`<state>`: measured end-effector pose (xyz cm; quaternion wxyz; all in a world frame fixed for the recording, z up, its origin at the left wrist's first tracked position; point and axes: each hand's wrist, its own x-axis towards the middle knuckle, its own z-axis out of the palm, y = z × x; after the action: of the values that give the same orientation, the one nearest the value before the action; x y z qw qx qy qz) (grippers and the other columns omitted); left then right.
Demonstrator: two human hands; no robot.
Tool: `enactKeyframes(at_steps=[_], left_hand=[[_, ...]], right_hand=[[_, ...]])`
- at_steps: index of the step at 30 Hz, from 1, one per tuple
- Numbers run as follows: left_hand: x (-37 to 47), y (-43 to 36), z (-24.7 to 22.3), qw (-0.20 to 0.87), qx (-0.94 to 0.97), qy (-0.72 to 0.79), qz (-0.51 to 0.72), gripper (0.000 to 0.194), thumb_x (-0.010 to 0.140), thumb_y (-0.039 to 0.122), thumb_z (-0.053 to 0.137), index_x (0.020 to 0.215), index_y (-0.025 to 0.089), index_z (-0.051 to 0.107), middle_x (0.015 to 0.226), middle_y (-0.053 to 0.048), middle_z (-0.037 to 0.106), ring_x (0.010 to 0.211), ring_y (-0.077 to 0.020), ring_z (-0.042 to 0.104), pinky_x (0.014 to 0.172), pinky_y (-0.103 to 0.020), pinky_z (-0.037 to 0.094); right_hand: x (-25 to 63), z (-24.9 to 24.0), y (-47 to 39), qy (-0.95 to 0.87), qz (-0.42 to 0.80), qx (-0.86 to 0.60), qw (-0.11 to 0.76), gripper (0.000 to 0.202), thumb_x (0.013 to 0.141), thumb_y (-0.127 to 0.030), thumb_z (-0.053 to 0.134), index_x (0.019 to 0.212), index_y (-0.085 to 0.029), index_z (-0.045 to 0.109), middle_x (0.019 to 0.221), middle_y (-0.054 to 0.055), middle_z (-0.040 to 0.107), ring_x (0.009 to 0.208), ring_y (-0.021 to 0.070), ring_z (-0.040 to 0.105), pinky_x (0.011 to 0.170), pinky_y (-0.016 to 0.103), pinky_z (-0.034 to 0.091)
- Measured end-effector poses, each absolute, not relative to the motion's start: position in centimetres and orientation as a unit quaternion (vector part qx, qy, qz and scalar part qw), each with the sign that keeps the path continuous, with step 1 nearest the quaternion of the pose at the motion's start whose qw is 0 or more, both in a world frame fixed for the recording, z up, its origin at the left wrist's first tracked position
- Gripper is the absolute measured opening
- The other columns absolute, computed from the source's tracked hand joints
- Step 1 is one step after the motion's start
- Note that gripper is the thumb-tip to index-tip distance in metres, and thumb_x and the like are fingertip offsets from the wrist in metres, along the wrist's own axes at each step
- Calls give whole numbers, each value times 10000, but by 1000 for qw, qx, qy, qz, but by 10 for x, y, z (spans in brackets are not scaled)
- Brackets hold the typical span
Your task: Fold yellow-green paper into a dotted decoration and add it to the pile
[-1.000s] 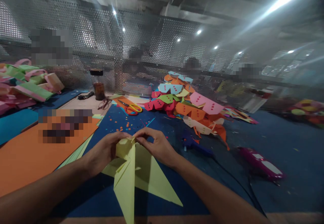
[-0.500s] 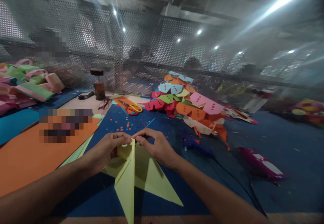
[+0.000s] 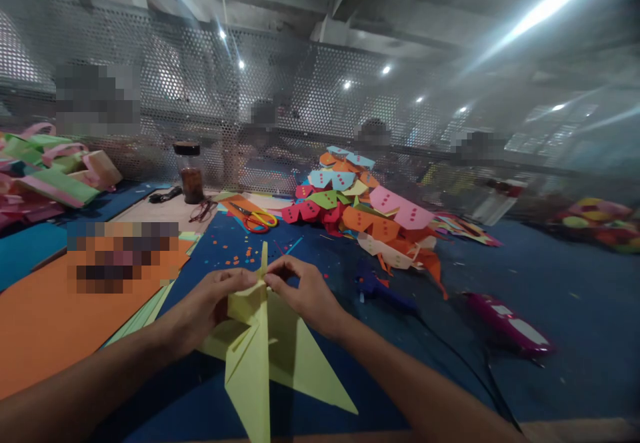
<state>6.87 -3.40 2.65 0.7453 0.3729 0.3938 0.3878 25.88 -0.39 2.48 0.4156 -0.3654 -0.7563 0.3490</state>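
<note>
A folded pale yellow paper piece (image 3: 250, 363) stands over the blue table at the lower middle, with pointed flaps spreading down and to the right. My left hand (image 3: 220, 299) pinches its upper left part near the fold. Opposite it, my right hand (image 3: 305, 293) grips the same paper at the top with thumb and index finger. A narrow strip of the paper sticks up between the two hands. The fingertips nearly meet there.
Scissors (image 3: 255, 218) lie beyond my hands, near small paper scraps. Folded colored papers (image 3: 370, 216) are piled behind. A blue glue gun (image 3: 385, 289) and a magenta device (image 3: 510, 323) lie right. Orange sheets (image 3: 100, 309), a jar (image 3: 191, 175) and pink-green paper pieces (image 3: 60, 169) are left.
The paper's narrow tip now rises above my fingertips, where before it was level with them. My hands still hold the paper. The view has shifted slightly.
</note>
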Motion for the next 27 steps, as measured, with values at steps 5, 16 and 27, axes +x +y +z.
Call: enactKeyframes(at_steps=[5, 16, 27], left_hand=[[69, -30, 16, 684, 421, 436, 406, 375, 614, 420, 909, 755, 170, 667, 629, 14, 644, 508, -117, 557, 510, -224, 378], [67, -30, 8, 675, 443, 426, 407, 341, 704, 421, 858, 807, 167, 654, 686, 10, 633, 576, -109, 564, 554, -209, 389], [69, -28, 10, 681, 422, 434, 413, 383, 563, 365, 931, 744, 164, 661, 649, 6, 647, 545, -123, 564, 544, -226, 401]], right_hand=[[257, 26, -7, -760, 361, -359, 403, 100, 891, -271, 645, 875, -185, 694, 832, 10, 722, 786, 155, 660, 750, 276, 505], [256, 26, -8, -765, 368, -348, 398, 59, 867, -238, 665, 872, -181, 676, 842, 7, 700, 790, 147, 642, 756, 266, 501], [254, 25, -9, -768, 359, -349, 400, 18, 866, -197, 681, 871, -180, 678, 843, 6, 693, 789, 144, 643, 754, 273, 512]])
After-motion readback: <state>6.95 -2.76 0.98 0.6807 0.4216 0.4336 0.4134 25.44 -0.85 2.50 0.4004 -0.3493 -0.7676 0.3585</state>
